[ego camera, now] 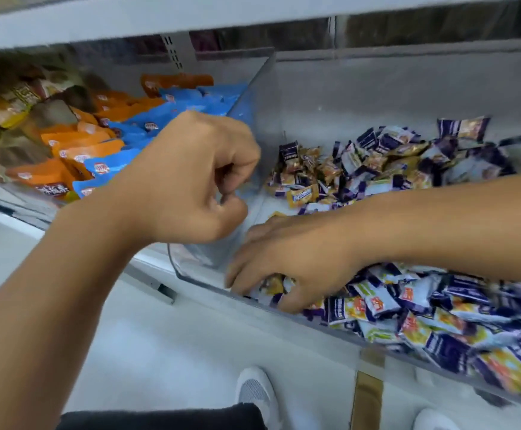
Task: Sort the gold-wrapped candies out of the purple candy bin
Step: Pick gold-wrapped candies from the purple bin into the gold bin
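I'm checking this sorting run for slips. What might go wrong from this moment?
The right hand is digging at the bin's front wall, where gold candies mix with purple candies; it may grab purple ones too, or push some over the low edge. The left hand hangs fisted by the clear divider and might knock it.

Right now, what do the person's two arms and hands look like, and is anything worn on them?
Both forearms are bare up to the frame edges: no sleeves, gloves, watch or bracelet show. The left hand and the right hand carry no rings that I can see, though some fingers are hidden. Motion blur hides fine detail such as the nails. The only clothing in view is dark fabric and light shoes at the bottom edge.
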The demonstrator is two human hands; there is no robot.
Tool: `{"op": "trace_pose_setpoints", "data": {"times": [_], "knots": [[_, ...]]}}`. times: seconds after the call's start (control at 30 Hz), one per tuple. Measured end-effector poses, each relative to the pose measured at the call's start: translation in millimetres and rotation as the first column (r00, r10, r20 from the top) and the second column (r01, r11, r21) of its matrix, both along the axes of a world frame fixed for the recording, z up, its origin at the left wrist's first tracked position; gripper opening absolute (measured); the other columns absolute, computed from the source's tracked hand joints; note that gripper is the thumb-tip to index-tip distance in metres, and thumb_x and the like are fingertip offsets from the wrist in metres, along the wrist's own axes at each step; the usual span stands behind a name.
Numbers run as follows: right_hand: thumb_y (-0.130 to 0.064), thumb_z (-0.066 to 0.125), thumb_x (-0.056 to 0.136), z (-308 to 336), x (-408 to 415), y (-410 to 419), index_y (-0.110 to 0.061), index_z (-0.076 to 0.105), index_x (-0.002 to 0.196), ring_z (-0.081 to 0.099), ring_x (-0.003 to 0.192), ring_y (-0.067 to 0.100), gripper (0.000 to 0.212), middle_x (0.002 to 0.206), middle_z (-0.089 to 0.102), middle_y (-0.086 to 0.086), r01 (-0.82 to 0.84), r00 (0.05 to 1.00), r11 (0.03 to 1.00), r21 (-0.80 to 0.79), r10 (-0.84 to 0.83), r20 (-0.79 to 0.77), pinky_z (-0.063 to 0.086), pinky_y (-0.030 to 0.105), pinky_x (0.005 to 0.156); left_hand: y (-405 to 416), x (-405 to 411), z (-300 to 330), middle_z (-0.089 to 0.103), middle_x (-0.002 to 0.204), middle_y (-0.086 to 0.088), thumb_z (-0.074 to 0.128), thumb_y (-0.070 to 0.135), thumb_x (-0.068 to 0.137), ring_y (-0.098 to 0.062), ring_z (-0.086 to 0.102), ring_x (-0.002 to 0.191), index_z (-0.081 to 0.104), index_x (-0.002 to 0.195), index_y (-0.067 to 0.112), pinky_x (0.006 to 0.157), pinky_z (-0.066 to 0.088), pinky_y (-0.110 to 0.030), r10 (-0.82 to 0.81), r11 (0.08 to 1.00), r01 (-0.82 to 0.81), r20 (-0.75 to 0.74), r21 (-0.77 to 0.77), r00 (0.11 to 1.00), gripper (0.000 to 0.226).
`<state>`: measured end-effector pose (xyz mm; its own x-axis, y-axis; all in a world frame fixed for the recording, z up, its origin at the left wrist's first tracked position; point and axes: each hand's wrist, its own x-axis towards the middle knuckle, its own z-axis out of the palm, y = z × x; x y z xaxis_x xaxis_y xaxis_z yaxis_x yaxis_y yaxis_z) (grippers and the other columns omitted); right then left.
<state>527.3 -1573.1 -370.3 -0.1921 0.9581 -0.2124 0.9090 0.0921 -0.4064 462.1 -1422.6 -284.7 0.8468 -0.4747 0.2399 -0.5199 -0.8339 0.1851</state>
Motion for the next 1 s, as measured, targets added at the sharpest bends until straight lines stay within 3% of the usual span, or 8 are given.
{"op": "trace_pose_setpoints", "data": {"times": [0.2, 0.33, 0.43, 0.5, 0.57, 0.7, 0.9, 1.0], "knots": [[-0.036, 0.069, 0.089, 4.9, 35.2, 3.0, -0.024, 0.066, 0.096, 0.050, 0.100, 0.016, 0.014, 0.104, 0.054, -0.008, -0.032, 0.973, 0.999, -0.020, 0.036, 0.227, 0.044, 0.036, 0.083, -2.8, 4.9, 0.3, 0.048, 0.061, 0.003, 0.053, 0.022, 0.057, -0.019, 0.046, 0.058, 0.040, 0.057, 0.019, 0.055, 0.037, -0.035, 0.033, 0.998, -0.030, -0.038, 0.061, 0.999, 0.014], [-0.036, 0.079, 0.081, 12.4, 77.1, -7.3, -0.028, 0.073, 0.095, 0.065, 0.093, 0.017, 0.017, 0.101, 0.070, -0.004, 0.196, 0.979, 0.978, -0.078, -0.190, 0.074, 0.051, 0.038, 0.086, -6.6, -0.2, -5.3, 0.054, 0.068, 0.008, 0.051, 0.037, 0.061, -0.018, 0.053, 0.066, 0.050, 0.064, 0.025, 0.058, 0.037, -0.031, 0.113, 0.967, -0.109, -0.004, 0.231, 0.994, 0.013], [-0.031, 0.086, 0.076, 29.2, 92.5, -19.9, -0.030, 0.074, 0.114, 0.060, 0.103, 0.004, 0.040, 0.116, 0.068, -0.013, 0.314, 0.949, 0.942, -0.121, -0.309, 0.057, 0.046, 0.020, 0.089, -26.4, 10.7, -8.4, 0.065, 0.097, 0.007, 0.058, 0.053, 0.077, -0.024, 0.063, 0.093, 0.060, 0.098, 0.034, 0.067, 0.033, -0.030, 0.274, 0.754, -0.238, 0.037, 0.612, 0.961, 0.029], [-0.027, 0.089, 0.071, 39.8, 96.5, -25.4, -0.032, 0.073, 0.117, 0.059, 0.100, 0.002, 0.049, 0.111, 0.067, -0.015, 0.347, 0.938, 0.928, -0.135, -0.340, 0.069, 0.045, 0.018, 0.084, -42.4, 20.6, -17.4, 0.064, 0.113, 0.003, 0.064, 0.059, 0.082, -0.026, 0.062, 0.105, 0.059, 0.116, 0.031, 0.073, 0.039, -0.032, 0.399, 0.615, -0.256, -0.015, 0.746, 0.917, 0.044], [-0.026, 0.090, 0.069, 47.8, 97.5, -28.3, -0.031, 0.073, 0.115, 0.062, 0.098, 0.007, 0.049, 0.108, 0.069, -0.013, 0.404, 0.914, 0.902, -0.154, -0.392, 0.105, 0.049, 0.025, 0.086, -53.3, 29.6, -33.2, 0.062, 0.119, -0.004, 0.067, 0.058, 0.083, -0.030, 0.061, 0.108, 0.059, 0.123, 0.025, 0.079, 0.045, -0.036, 0.491, 0.643, -0.274, -0.110, 0.715, 0.864, 0.052], [-0.020, 0.089, 0.072, 59.6, 98.4, -32.2, -0.021, 0.077, 0.106, 0.066, 0.080, 0.008, 0.036, 0.092, 0.075, -0.009, 0.483, 0.876, 0.861, -0.158, -0.474, 0.090, 0.054, 0.028, 0.077, -53.8, 41.0, -60.5, 0.063, 0.107, -0.006, 0.068, 0.050, 0.087, -0.030, 0.063, 0.098, 0.061, 0.107, 0.014, 0.077, 0.051, -0.036, 0.554, 0.797, -0.391, -0.297, 0.461, 0.778, 0.042], [-0.025, 0.087, 0.074, 79.1, 111.2, -45.4, -0.030, 0.071, 0.088, 0.055, 0.056, -0.014, 0.022, 0.058, 0.060, -0.032, 0.621, 0.783, 0.738, -0.264, -0.565, 0.260, 0.038, 0.005, 0.049, -51.4, 43.8, -64.2, 0.065, 0.108, -0.004, 0.085, 0.048, 0.071, -0.025, 0.063, 0.096, 0.061, 0.115, 0.013, 0.083, 0.056, -0.039, 0.545, 0.837, -0.454, -0.398, 0.305, 0.738, 0.060], [-0.035, 0.088, 0.071, 80.8, 104.0, -43.8, -0.027, 0.077, 0.093, 0.062, 0.075, -0.007, 0.026, 0.079, 0.071, -0.025, 0.603, 0.795, 0.778, -0.178, -0.566, 0.218, 0.042, 0.012, 0.062, -50.1, 41.2, -66.2, 0.060, 0.120, -0.001, 0.088, 0.046, 0.067, -0.021, 0.060, 0.099, 0.056, 0.128, 0.017, 0.088, 0.053, -0.033, 0.519, 0.853, -0.465, -0.476, 0.237, 0.709, 0.075]]}}
